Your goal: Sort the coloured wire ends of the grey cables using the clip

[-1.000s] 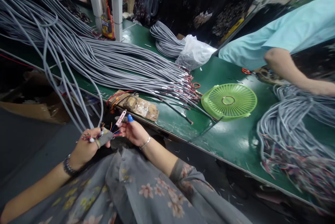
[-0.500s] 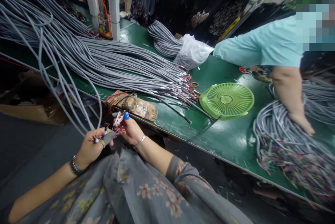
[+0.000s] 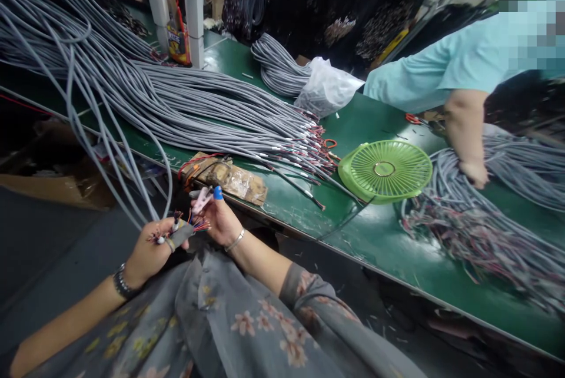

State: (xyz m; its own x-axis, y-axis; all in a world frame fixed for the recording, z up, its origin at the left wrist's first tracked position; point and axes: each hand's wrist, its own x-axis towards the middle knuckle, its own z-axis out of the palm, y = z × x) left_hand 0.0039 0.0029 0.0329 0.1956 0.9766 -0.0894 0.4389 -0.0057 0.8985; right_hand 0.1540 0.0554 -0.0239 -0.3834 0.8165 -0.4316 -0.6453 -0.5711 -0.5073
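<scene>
Head view: wires (image 3: 203, 225) between left fingers (image 3: 165, 226)

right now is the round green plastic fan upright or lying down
Lying down: the fan shows its ribbed grille facing upward.

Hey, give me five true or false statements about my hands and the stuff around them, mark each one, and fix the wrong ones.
1. The left hand holds grey cables. True.
2. The fan is red. False: it is green.
3. The right hand holds a pink tool. True.
4. The right hand wears the dark wristband. False: the left hand wears it.
5. A plastic bag lies against a coil of cable. True.
</scene>
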